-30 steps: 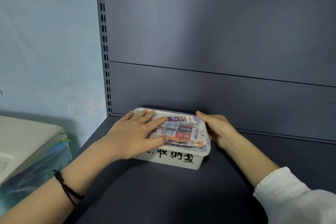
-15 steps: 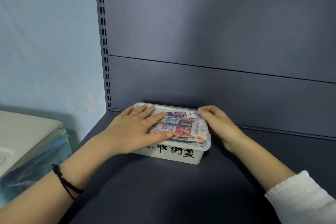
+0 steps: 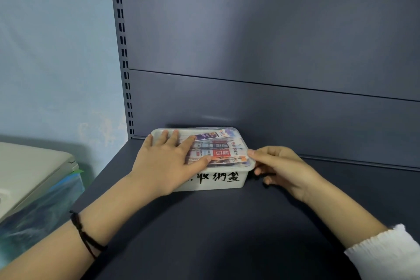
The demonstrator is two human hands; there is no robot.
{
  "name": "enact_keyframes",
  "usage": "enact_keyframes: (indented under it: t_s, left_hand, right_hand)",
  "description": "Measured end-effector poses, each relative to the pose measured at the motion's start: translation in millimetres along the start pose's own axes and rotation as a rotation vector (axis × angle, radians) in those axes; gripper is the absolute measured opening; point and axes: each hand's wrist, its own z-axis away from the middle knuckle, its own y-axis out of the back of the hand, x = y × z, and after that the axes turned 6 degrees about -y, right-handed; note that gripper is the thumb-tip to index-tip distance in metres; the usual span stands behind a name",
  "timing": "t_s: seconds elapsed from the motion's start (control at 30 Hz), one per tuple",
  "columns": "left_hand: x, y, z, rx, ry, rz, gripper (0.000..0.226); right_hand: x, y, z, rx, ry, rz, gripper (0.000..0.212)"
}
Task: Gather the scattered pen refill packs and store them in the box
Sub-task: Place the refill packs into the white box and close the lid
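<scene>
one box (image 3: 227,185) under left grip (image 3: 167,162)

Dark shelf (image 3: 216,234), slotted upright (image 3: 122,52), pale blue wall (image 3: 56,52), beige case (image 3: 29,173) at left.

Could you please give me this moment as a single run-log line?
box: on dark shelf | refill packs: inside, under clear lid | left hand: flat on lid | right hand: pinches lid's right edge

Left hand (image 3: 168,163) lies flat, fingers spread; right hand (image 3: 284,170) pinches the box (image 3: 229,185) with curled fingers.
</scene>
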Motion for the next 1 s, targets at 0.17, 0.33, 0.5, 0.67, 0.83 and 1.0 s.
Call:
enact_keyframes:
  t_s: [0.17, 0.33, 0.5, 0.67, 0.83, 1.0]
  left_hand:
    - [-2.3, 4.1, 8.5, -0.037, -0.113, 0.045, 0.110]
    - [-6.6, 3.8, 7.2, -0.055, -0.154, -0.004, 0.104]
    - [-7.3, 3.7, 7.2, -0.076, -0.171, -0.007, 0.108]
    - [-6.0, 6.3, 9.2, -0.060, -0.149, 0.047, 0.104]
    - [-3.8, 9.4, 10.8, -0.049, -0.129, 0.116, 0.100]
    - [-2.8, 10.9, 11.0, -0.066, -0.123, 0.120, 0.091]
  right_hand:
    - [-2.2, -5.2, 1.8, 0.055, -0.028, -0.166, 0.013]
    - [-2.2, -9.1, 3.6, 0.028, -0.128, -0.493, 0.009]
    - [3.6, -16.9, 3.7, 0.029, -0.113, -0.640, 0.009]
    - [4.4, -20.8, 5.9, 0.059, -0.096, -0.714, 0.008]
    - [10.4, -23.0, 9.3, 0.166, 0.103, -0.316, 0.008]
    - [8.6, -20.5, 9.1, 0.307, 0.411, 0.216, 0.020]
